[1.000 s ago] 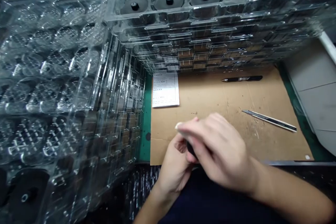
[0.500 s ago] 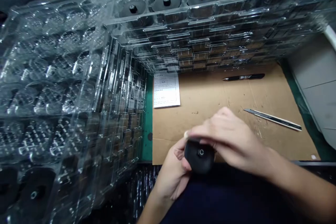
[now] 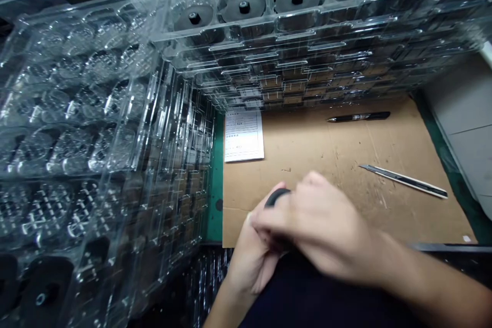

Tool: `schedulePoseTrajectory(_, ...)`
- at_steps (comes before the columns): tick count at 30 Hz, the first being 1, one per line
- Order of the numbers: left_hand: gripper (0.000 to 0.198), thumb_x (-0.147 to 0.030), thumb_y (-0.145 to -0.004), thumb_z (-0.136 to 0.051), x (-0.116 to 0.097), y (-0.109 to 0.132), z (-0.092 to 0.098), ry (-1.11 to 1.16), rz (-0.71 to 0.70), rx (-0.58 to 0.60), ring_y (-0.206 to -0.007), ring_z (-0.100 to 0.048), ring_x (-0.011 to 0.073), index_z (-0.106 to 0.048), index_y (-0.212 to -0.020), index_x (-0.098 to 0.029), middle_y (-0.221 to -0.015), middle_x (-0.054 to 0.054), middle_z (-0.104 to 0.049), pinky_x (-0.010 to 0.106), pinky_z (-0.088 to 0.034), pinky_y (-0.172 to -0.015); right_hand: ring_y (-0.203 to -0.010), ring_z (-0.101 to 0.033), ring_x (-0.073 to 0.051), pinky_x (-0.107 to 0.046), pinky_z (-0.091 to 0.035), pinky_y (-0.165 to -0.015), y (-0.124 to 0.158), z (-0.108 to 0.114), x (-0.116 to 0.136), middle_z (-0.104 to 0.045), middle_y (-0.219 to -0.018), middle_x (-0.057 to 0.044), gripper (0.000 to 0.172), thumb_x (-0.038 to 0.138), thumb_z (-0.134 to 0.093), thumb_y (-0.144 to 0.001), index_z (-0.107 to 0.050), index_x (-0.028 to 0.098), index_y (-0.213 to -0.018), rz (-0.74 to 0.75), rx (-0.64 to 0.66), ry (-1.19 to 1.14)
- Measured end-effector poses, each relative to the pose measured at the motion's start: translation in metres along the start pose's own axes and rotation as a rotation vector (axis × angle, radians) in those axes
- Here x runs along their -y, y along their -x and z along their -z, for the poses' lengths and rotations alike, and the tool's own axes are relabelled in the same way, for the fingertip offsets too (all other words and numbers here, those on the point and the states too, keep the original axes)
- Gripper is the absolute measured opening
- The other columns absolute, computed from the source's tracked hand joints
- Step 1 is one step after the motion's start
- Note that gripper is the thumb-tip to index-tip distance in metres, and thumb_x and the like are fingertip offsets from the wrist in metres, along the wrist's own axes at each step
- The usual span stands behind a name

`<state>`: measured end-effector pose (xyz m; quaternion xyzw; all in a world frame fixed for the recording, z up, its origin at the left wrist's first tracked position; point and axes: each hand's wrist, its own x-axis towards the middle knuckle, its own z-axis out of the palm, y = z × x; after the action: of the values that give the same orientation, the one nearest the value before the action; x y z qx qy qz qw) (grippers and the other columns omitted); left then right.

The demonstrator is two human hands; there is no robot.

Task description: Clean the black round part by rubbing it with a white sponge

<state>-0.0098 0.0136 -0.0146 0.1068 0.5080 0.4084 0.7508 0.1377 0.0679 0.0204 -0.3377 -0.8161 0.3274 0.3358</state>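
Note:
My left hand (image 3: 248, 261) holds a black rounded part (image 3: 275, 198), low over the front of the cardboard. Only its dark upper edge shows, since my right hand (image 3: 326, 225) covers the rest. The right fingers are curled over the part against the left hand, blurred by motion. Whether they hold anything else is hidden. Similar black parts (image 3: 282, 2), each with a short central post, sit in the clear tray at the back.
Stacked clear plastic trays stand along the back (image 3: 292, 54) and left (image 3: 126, 159). On the cardboard sheet (image 3: 300, 148) lie a printed paper slip (image 3: 243, 136), a black pen (image 3: 359, 117) and a slim craft knife (image 3: 403, 181), blade exposed. A grey box (image 3: 461, 113) stands right.
The black part has tilted, so its face and central post are out of sight. My right hand has moved down and left over it. The view has shifted slightly.

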Motion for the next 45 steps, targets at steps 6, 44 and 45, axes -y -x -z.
schedulePoseTrajectory(6,0.063,-0.042,-0.069,-0.069,-0.002,-0.001,0.007,0.21,-0.021,0.182,-0.117,-0.051,0.0332,-0.051,-0.126,-0.023,-0.136,0.013,-0.047,0.045,-0.041,-0.1,-0.075,-0.059,-0.012,-0.025,-0.043,-0.067,0.042,-0.015,-0.053,-0.067,-0.091,0.0,0.023,0.028,-0.049,-0.089,-0.063,0.026,-0.108,-0.582,-0.025,0.054)
schedulePoseTrajectory(44,0.061,-0.035,-0.05,-0.082,-0.011,0.011,0.001,0.152,-0.097,0.158,-0.101,-0.062,0.0201,-0.065,-0.108,-0.025,-0.109,0.004,-0.067,0.025,-0.048,-0.09,-0.07,-0.044,-0.014,-0.03,-0.038,-0.063,0.039,-0.004,0.022,-0.056,-0.078,-0.006,0.029,0.006,-0.046,-0.085,-0.056,0.01,-0.111,-0.189,-0.063,0.084)
schedulePoseTrajectory(45,0.063,-0.038,-0.049,-0.082,-0.01,0.011,0.0,0.154,-0.076,0.153,-0.102,-0.061,0.0183,-0.065,-0.108,-0.025,-0.109,0.003,-0.067,0.022,-0.047,-0.09,-0.07,-0.044,-0.014,-0.03,-0.036,-0.064,0.037,-0.001,0.02,-0.057,-0.078,-0.006,0.026,0.007,-0.045,-0.086,-0.057,0.011,-0.109,-0.194,-0.081,0.146)
